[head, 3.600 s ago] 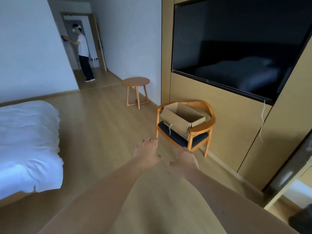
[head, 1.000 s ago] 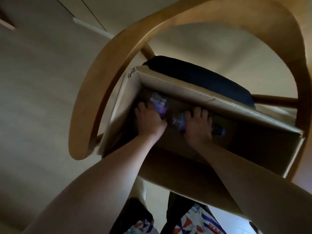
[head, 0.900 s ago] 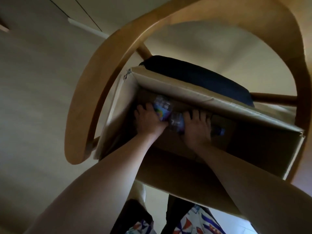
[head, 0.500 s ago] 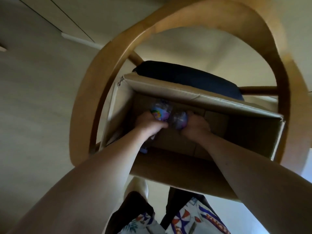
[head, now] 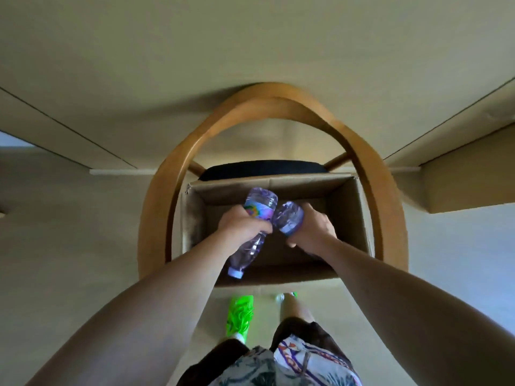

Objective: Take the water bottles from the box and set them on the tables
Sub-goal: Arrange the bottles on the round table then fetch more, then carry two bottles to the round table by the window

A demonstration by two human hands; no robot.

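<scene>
From the head view, looking almost straight down, an open cardboard box (head: 345,215) sits on the dark seat cushion (head: 262,169) of a wooden armchair (head: 156,218), whose curved back and arms ring the box on three sides. Both hands are over the box's open top, each wrapped around a water bottle. The left hand (head: 242,227) grips the left bottle (head: 257,210) around its colourful label — the bottle is tilted, its base raised toward the far wall of the box and its pale cap pointing down toward the near wall. The right hand (head: 313,232) curls around the right bottle (head: 287,217), seen nearly end-on with its base toward the camera; its lower part is hidden behind the hand. The two bottles appear to touch, or nearly so, above the middle of the box. Whether more bottles lie in the box cannot be told — its floor is in shadow. Just on the near side of the box, on the pale floor, stands a bright green shoe (head: 240,314), with patterned shorts (head: 289,363) below it.
</scene>
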